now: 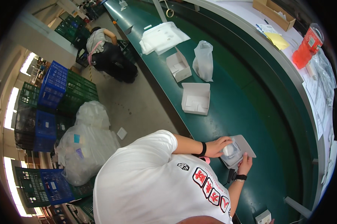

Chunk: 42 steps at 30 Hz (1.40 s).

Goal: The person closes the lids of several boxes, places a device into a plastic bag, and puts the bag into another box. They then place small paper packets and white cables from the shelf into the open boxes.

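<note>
A small white carton (246,145) stands on the green table in front of me, its lid flap raised. Inside it lies an item in a clear plastic bag (232,152), whose kind I cannot make out. My left hand (216,147), with a black band at the wrist, is closed with bent fingers over the bag's left side. On the carton's right side, my right hand (245,163) grips the wall, its fingers closed round the edge.
Two open white boxes (195,99) (178,67), a plastic bag (203,61) and white sheets (163,37) lie farther along the table (247,108). A small box (263,217) sits at the lower edge. Crates (53,84) and a stuffed clear sack (87,149) stand left; a person (107,54) bends beyond.
</note>
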Each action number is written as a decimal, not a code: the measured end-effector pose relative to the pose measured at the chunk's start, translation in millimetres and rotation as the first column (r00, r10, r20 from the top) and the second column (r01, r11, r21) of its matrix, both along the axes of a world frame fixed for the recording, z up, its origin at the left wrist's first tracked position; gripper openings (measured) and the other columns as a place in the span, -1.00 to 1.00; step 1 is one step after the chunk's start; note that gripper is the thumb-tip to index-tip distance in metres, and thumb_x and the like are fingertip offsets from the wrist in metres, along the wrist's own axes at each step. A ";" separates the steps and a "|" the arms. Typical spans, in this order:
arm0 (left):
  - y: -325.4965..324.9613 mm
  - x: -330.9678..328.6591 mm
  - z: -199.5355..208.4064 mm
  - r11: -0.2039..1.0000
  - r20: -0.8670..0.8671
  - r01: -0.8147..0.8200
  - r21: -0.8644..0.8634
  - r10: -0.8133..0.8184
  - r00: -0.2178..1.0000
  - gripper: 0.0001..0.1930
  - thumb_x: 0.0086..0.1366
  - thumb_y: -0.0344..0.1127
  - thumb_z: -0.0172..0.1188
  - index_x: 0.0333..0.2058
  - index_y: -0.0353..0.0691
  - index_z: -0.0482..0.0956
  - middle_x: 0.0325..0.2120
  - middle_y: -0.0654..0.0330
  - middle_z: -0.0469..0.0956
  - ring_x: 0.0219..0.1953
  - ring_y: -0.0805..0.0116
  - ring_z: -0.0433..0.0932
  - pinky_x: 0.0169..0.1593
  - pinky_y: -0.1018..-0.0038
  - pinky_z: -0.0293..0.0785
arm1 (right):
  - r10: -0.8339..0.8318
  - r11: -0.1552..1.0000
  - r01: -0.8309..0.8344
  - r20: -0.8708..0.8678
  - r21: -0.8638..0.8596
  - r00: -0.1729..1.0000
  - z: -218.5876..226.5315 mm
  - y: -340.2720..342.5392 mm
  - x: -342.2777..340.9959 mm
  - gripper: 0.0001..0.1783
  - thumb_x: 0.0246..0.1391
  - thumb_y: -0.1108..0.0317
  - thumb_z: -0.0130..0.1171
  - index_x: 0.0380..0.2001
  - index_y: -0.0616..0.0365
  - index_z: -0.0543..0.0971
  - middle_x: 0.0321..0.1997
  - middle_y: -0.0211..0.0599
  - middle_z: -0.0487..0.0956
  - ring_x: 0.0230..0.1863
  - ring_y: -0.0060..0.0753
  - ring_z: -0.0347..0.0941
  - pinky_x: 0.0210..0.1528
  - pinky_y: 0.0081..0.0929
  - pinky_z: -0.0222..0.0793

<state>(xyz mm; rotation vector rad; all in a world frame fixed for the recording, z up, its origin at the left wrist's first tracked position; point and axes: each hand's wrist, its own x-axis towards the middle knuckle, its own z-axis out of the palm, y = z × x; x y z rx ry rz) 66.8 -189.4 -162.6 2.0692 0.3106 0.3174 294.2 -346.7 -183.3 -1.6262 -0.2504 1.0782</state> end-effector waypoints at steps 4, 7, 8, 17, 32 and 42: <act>-0.9 -3.7 -13.8 0.900 0.081 0.168 0.402 -0.217 0.973 -0.16 0.17 -0.27 0.28 0.36 -0.30 0.07 0.41 -0.18 -0.05 0.44 -0.19 -0.03 0.43 0.06 0.02 | -0.083 0.972 0.119 -0.177 0.203 0.981 20.6 -0.1 -31.8 -0.38 0.32 0.38 0.08 0.37 0.16 0.16 -0.35 -0.25 0.59 -0.52 -0.57 0.48 -0.45 -0.58 0.48; -1.2 -0.1 -23.5 0.804 0.030 0.235 0.547 -0.299 0.954 -0.13 0.15 -0.12 0.31 0.36 -0.28 0.10 0.42 -0.09 -0.04 0.44 -0.15 -0.05 0.42 0.03 0.01 | -0.054 0.978 0.087 -0.169 0.191 0.984 -2.6 -12.9 -28.4 -0.33 0.31 0.43 0.05 0.40 0.11 0.06 -0.34 -0.24 0.60 -0.51 -0.53 0.50 -0.42 -0.56 0.51; -1.5 2.1 -25.6 0.744 -0.002 0.267 0.613 -0.336 0.942 -0.10 0.15 -0.05 0.33 0.36 -0.28 0.11 0.43 -0.05 -0.04 0.45 -0.14 -0.05 0.42 0.01 0.00 | -0.040 0.980 0.071 -0.166 0.185 0.985 -6.7 -14.8 -27.6 -0.31 0.31 0.46 0.04 0.41 0.09 0.02 -0.33 -0.23 0.60 -0.51 -0.51 0.51 -0.41 -0.56 0.52; -19.1 18.8 -15.4 0.589 -0.211 0.399 0.703 -0.363 0.908 -0.01 0.00 0.02 0.41 0.38 -0.05 0.13 0.44 0.08 -0.01 0.39 -0.31 0.02 0.41 -0.08 -0.03 | -0.146 0.971 0.155 -0.058 0.185 0.988 -7.7 -6.9 -43.4 -0.33 0.26 0.49 0.09 0.37 0.09 0.10 -0.26 -0.26 0.59 -0.47 -0.53 0.50 -0.40 -0.59 0.52; -15.3 22.2 -26.3 0.462 -0.098 0.224 0.858 -0.280 0.955 -0.24 0.14 -0.21 0.12 0.37 0.01 0.17 0.35 0.28 0.19 0.26 -0.15 0.23 0.31 0.08 0.15 | -0.269 0.916 0.303 -0.156 0.264 0.950 20.3 -16.3 -48.4 -0.61 0.30 0.15 0.05 0.09 0.13 0.45 -0.25 -0.31 0.58 -0.36 -0.48 0.52 -0.41 -0.58 0.46; -6.7 22.1 -16.8 0.497 -0.143 0.300 0.814 -0.330 0.933 -0.22 0.07 -0.20 0.15 0.34 -0.01 0.21 0.36 0.31 0.18 0.30 -0.04 0.21 0.32 0.13 0.15 | -0.086 0.985 0.114 -0.200 0.130 0.976 18.1 -44.6 0.4 -0.53 0.28 -0.11 0.10 -0.10 0.10 0.57 -0.25 -0.36 0.60 -0.28 -0.48 0.52 -0.27 -0.47 0.48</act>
